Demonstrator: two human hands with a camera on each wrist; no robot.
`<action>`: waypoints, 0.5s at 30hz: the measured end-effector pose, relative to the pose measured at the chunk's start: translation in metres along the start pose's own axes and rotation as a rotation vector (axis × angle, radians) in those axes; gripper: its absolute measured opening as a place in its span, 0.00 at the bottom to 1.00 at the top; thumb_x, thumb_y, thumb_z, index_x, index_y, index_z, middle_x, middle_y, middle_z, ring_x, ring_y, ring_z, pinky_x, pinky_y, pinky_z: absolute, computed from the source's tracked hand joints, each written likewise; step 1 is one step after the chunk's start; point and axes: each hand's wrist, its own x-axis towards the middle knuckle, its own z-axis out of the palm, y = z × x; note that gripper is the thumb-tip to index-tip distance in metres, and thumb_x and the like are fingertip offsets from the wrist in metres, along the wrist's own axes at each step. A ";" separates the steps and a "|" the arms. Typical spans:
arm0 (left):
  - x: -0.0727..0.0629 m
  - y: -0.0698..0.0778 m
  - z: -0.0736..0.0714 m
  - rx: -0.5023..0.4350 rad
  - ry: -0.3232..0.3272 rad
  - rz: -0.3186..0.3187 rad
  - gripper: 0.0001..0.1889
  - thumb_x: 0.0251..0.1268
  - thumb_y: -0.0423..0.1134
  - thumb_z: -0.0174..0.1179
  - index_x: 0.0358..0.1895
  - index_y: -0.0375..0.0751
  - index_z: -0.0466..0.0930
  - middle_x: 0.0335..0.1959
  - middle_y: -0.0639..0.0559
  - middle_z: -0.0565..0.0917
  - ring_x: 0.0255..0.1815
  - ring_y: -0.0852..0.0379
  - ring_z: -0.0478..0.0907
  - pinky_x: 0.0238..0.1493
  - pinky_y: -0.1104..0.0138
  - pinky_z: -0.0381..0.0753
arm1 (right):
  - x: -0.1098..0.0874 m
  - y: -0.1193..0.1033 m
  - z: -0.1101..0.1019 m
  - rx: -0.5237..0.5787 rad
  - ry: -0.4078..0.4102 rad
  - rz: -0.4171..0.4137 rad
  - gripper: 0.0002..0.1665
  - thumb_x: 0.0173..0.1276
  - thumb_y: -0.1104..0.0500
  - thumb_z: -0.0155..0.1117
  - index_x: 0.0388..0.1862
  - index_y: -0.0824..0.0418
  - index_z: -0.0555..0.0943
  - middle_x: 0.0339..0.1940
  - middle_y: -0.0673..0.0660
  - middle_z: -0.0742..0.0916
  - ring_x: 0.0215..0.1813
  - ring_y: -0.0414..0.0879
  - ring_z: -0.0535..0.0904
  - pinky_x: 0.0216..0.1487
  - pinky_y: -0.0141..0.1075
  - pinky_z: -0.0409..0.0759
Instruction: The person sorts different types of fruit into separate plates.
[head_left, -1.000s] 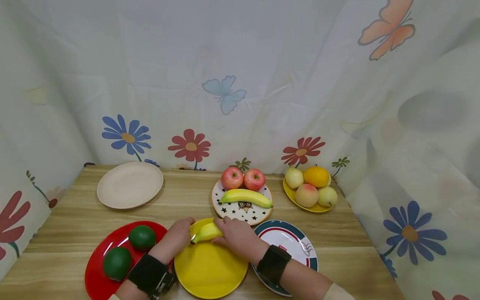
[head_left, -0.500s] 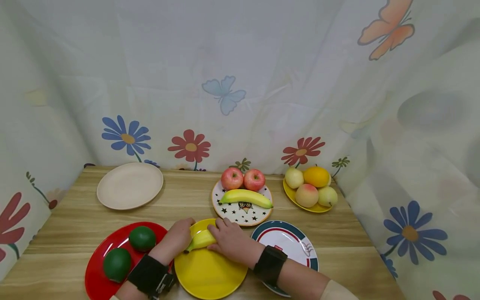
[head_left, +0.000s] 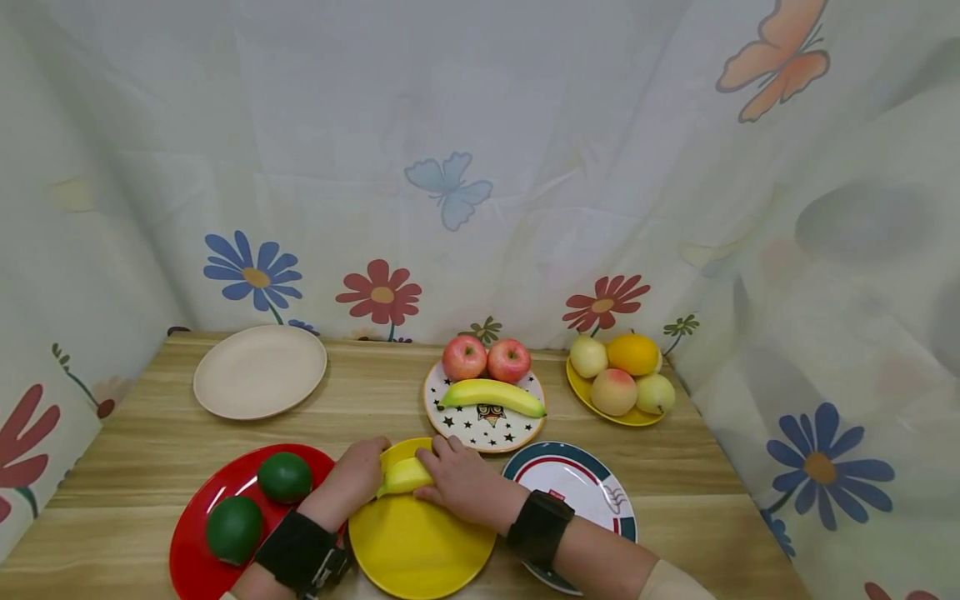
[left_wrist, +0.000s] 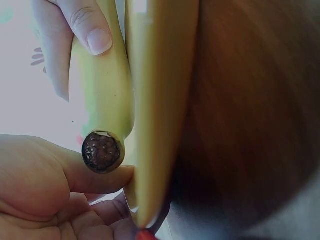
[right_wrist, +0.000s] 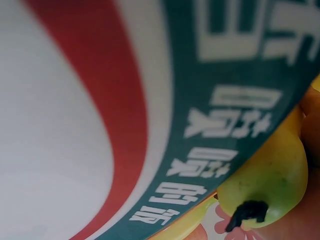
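On the yellow plate (head_left: 422, 546) lies a yellow banana (head_left: 407, 476), toward the plate's far side. My right hand (head_left: 467, 485) grips the banana's right part from above, fingers over it and thumb on the near side. My left hand (head_left: 356, 475) holds the plate's left rim. In the left wrist view the left thumb (left_wrist: 95, 170) lies on the rim under the banana's dark end (left_wrist: 102, 152), with fingers below the plate. The banana's other tip (right_wrist: 262, 195) shows past the right hand in the right wrist view.
A red plate (head_left: 187, 533) with two green mango-like fruits (head_left: 235, 529) is at left, a green-rimmed plate (head_left: 558, 479) at right. Behind stand a beige plate (head_left: 258, 371), a star-patterned plate (head_left: 465, 429) with two apples and a banana, and a small plate of fruit (head_left: 637, 417).
My right hand has brought the banana left and slightly nearer on the yellow plate, then turned its left end up a little. The left hand stays at the plate's rim.
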 end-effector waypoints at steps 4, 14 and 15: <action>0.001 -0.001 0.001 0.015 0.009 0.008 0.12 0.72 0.29 0.42 0.50 0.34 0.75 0.34 0.47 0.78 0.33 0.53 0.73 0.36 0.62 0.79 | 0.000 0.000 -0.001 0.010 -0.004 0.002 0.31 0.70 0.37 0.47 0.62 0.56 0.69 0.43 0.51 0.71 0.42 0.43 0.66 0.42 0.29 0.70; 0.000 0.000 0.001 0.028 -0.004 -0.005 0.11 0.71 0.30 0.45 0.50 0.34 0.74 0.34 0.47 0.77 0.33 0.53 0.73 0.37 0.62 0.79 | 0.000 0.001 0.000 0.031 0.007 -0.008 0.32 0.70 0.37 0.49 0.63 0.56 0.69 0.45 0.52 0.72 0.43 0.43 0.66 0.43 0.29 0.71; 0.000 0.001 0.000 0.027 -0.006 -0.009 0.11 0.71 0.30 0.45 0.50 0.34 0.74 0.34 0.47 0.77 0.33 0.53 0.73 0.37 0.62 0.79 | -0.001 0.002 0.001 0.031 0.004 -0.007 0.32 0.70 0.37 0.49 0.63 0.56 0.69 0.46 0.52 0.72 0.43 0.43 0.66 0.43 0.29 0.71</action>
